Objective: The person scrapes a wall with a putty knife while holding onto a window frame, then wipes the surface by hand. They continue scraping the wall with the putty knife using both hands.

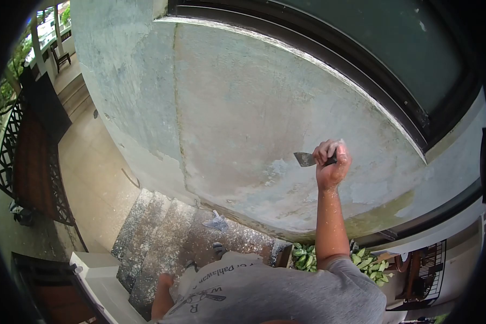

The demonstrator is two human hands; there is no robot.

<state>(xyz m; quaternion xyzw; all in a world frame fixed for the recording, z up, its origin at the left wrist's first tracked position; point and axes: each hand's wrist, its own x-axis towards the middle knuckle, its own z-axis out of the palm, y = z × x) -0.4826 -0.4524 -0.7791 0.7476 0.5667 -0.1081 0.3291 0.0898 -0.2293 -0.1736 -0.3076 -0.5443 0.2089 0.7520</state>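
My right hand (332, 162) is raised against a weathered, pale green wall (243, 108) and is shut on the handle of a scraper. The scraper's dark metal blade (303, 159) points left and lies against the wall surface. Beside and below the blade the paint looks patchy and whitish. White dust speckles my right forearm. My grey printed shirt (275, 297) fills the bottom of the view. A bare limb (162, 297) shows at the lower left edge of the shirt; my left hand itself is out of sight.
Dusty concrete steps (156, 232) drop away below the wall, with a pale scrap (217, 221) lying on them. A dark window frame (362, 70) runs along the upper right. Green leafy plants (308, 258) grow at the wall's foot. A metal gate (32, 156) stands at left.
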